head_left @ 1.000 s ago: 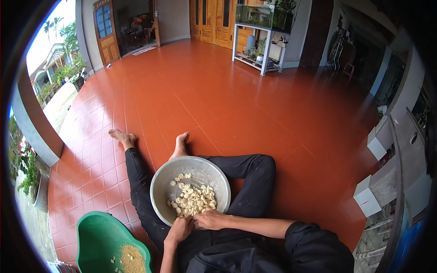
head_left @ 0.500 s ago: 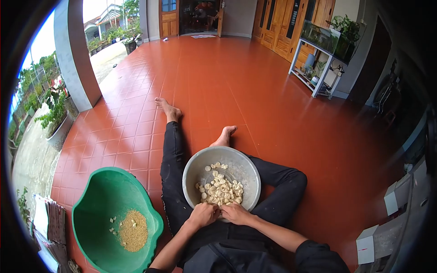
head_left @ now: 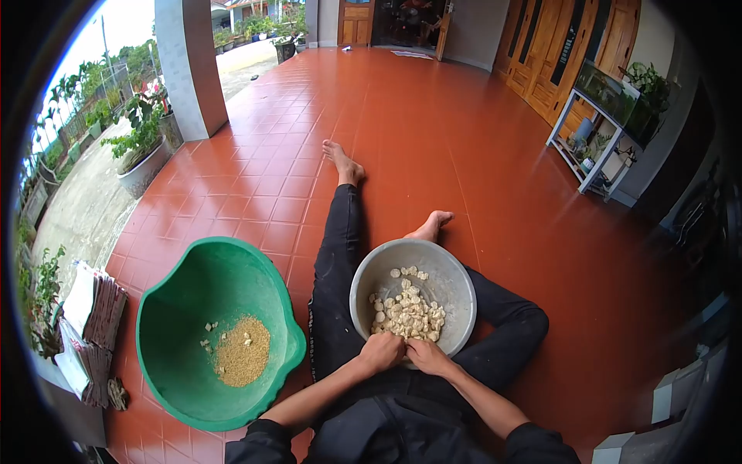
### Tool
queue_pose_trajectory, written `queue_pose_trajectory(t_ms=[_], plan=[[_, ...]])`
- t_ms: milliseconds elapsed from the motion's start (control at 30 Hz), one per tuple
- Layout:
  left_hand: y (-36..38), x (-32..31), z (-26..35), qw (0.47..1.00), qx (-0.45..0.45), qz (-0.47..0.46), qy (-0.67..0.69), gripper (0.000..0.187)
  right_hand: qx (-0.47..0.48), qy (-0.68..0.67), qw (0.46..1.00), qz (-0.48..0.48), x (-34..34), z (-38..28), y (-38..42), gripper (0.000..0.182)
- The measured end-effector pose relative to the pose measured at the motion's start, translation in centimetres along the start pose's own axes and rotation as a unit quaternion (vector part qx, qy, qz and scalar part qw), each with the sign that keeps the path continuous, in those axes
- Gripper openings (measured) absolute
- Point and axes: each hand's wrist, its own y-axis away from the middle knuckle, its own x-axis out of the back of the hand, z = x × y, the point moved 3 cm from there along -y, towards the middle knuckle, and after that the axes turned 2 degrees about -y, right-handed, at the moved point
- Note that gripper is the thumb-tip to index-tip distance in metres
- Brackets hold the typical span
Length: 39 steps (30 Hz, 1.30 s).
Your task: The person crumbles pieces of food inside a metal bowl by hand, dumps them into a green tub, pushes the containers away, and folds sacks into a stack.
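Note:
A round grey metal basin (head_left: 456, 301) rests between my legs, holding a heap of pale, roundish, flattened pieces (head_left: 413, 311). My left hand (head_left: 382, 352) and my right hand (head_left: 429, 356) meet at the near inner side of the basin, just by the heap. Both have curled fingers pressed together. Whatever they pinch is hidden behind the knuckles. On my left a large green plastic tub (head_left: 178, 309) stands on the floor. Inside it lie a patch of yellowish-brown grains (head_left: 243, 356) and a few pale crumbs.
Red tiles (head_left: 371, 116) cover the floor. Stacked bundles of paper (head_left: 97, 325) stand at far left, near potted plants (head_left: 147, 151) and a pillar (head_left: 189, 69). A fish tank on a white stand (head_left: 591, 139) is at right. Cardboard-like boxes (head_left: 672, 394) sit at lower right.
The whole view has shifted, so the basin, tub and legs appear farther right. My hands stay together at the basin's near side, with only slight movement of the fingers.

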Motion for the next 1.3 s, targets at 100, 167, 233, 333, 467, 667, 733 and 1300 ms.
queue_pose_trajectory(t_ms=[100, 167, 233, 333, 467, 667, 733, 1300], plan=[[-0.2, 0.3, -0.7, 0.999, -0.027, 0.010, 0.043, 0.022, -0.008, 0.006, 1.000, 0.003, 0.5, -0.5, 0.3, 0.021], [-0.2, 0.9, -1.0, 0.995, -0.027, -0.003, 0.095, 0.019, -0.010, -0.013, 1.000, 0.016, 0.8, -0.9, 0.2, 0.022], [-0.5, 1.3, -1.1, 0.990, -0.020, 0.009, 0.142, 0.019, 0.005, 0.020, 0.999, 0.044, 1.0, -1.0, 0.0, 0.021], [-0.6, 1.7, -1.3, 0.982, -0.018, 0.001, 0.189, 0.019, -0.008, -0.015, 0.999, 0.050, 1.3, -1.2, 0.0, 0.021], [-0.6, 2.4, -0.9, 0.982, -0.003, 0.006, 0.190, 0.018, 0.021, -0.019, 0.998, 0.050, 1.3, -0.6, -0.2, 0.022], [-0.2, 2.3, -0.3, 0.988, -0.019, -0.008, 0.151, 0.019, 0.033, -0.007, 0.999, 0.008, 1.4, -0.6, 0.2, 0.021], [-0.3, 2.4, -0.3, 0.989, -0.021, -0.018, 0.142, 0.019, 0.048, -0.001, 0.999, 0.007, 1.7, -1.0, 0.1, 0.020], [-0.2, 1.7, -0.2, 0.998, -0.041, -0.024, 0.034, 0.019, 0.026, 0.032, 0.999, -0.003, 0.5, 0.2, 0.2, 0.022]])
